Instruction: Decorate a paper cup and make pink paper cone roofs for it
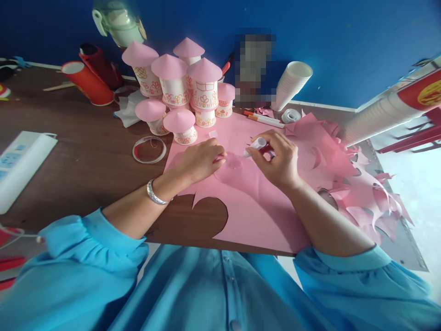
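My right hand (278, 158) is closed around a small white tube (258, 143), tilted over the pink paper sheet (248, 202). To its left, my left hand (206, 158) is pinched at the fingertips; what it holds, if anything, is too small to make out. Between the hands, a faint clear round shape (234, 164) shows on the sheet. Just behind my left hand stand several decorated paper cups with pink cone tops, among them a small one (179, 122) nearest the hand. A curved notch is cut in the sheet's front left edge.
A tape ring (149, 150) lies left of the sheet. Markers (265, 120) and a small white roll (291, 116) are behind it. Pink scraps (365, 197) pile up at right, near stacked cups (372, 115). Red cylinders (87, 82) and a white box (25, 168) are at left.
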`<action>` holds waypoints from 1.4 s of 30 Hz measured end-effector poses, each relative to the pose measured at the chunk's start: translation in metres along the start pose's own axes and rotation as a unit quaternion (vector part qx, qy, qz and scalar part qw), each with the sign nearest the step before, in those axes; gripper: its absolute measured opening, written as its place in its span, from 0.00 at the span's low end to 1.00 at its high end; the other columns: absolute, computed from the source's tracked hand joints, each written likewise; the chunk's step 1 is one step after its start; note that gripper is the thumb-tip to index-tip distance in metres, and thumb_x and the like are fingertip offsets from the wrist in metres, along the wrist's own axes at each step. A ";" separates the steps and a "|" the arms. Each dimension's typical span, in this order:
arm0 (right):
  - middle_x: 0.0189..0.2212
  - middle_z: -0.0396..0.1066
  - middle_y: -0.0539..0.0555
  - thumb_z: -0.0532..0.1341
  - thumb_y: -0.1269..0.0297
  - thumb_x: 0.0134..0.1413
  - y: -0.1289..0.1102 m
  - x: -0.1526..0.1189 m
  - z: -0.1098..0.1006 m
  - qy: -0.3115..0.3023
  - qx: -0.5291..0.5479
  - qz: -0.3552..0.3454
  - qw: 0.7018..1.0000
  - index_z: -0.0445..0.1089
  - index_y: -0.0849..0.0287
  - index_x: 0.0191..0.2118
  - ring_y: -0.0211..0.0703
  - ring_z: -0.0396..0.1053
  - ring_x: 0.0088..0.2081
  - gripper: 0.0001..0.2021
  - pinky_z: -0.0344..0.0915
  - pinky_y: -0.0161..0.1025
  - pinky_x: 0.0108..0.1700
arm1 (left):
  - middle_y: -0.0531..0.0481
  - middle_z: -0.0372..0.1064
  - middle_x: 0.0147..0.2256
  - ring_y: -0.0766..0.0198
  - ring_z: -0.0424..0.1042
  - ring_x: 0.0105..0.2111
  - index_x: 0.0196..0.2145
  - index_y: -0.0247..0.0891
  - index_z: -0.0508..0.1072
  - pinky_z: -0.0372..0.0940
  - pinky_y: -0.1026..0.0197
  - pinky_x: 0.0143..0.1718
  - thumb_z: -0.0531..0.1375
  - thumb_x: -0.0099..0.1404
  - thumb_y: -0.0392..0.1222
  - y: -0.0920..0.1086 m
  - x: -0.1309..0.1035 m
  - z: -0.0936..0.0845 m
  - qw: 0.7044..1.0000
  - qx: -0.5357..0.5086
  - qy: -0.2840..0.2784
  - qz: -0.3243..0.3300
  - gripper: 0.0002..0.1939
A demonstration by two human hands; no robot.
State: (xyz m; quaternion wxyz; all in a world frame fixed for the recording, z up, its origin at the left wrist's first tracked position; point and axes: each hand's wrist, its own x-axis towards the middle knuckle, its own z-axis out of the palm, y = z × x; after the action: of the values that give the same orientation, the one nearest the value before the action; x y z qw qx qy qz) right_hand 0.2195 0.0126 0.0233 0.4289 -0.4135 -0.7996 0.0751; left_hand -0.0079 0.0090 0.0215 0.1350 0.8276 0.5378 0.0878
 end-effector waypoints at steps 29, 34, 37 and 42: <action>0.33 0.76 0.53 0.61 0.64 0.66 0.002 -0.005 0.020 -0.148 -0.016 -0.070 0.986 0.71 0.57 0.37 0.37 0.68 0.29 0.06 0.58 0.35 0.30 | 0.45 0.72 0.43 0.57 0.74 0.39 0.40 0.40 0.78 0.58 0.58 0.31 0.58 0.72 0.42 0.002 0.000 -0.004 1.000 0.010 -0.009 -0.008 0.09; 0.31 0.75 0.52 0.61 0.66 0.62 0.008 -0.003 0.008 -0.095 -0.063 -0.066 0.991 0.71 0.57 0.35 0.38 0.68 0.27 0.04 0.57 0.36 0.28 | 0.46 0.72 0.43 0.57 0.74 0.39 0.40 0.40 0.78 0.60 0.58 0.32 0.59 0.70 0.39 -0.001 0.000 -0.001 1.000 0.004 -0.003 0.006 0.07; 0.30 0.74 0.51 0.62 0.64 0.62 0.009 -0.002 0.004 -0.060 -0.053 -0.030 0.996 0.71 0.56 0.35 0.37 0.67 0.25 0.04 0.60 0.36 0.28 | 0.46 0.73 0.43 0.57 0.74 0.38 0.39 0.41 0.78 0.60 0.58 0.32 0.58 0.70 0.38 -0.001 0.000 -0.001 1.000 -0.002 0.004 0.007 0.07; 0.31 0.74 0.51 0.61 0.62 0.64 0.004 -0.006 0.009 -0.106 -0.009 -0.030 0.994 0.70 0.56 0.36 0.37 0.68 0.26 0.05 0.60 0.35 0.28 | 0.45 0.73 0.43 0.57 0.74 0.39 0.38 0.41 0.78 0.60 0.58 0.32 0.58 0.70 0.38 0.000 0.000 -0.001 1.000 0.001 0.006 0.008 0.07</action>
State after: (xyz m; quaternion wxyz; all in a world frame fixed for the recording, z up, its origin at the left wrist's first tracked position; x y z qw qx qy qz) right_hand 0.2165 0.0131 0.0123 0.3398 -0.3831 -0.8532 0.0989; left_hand -0.0087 0.0090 0.0223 0.1307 0.8317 0.5315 0.0933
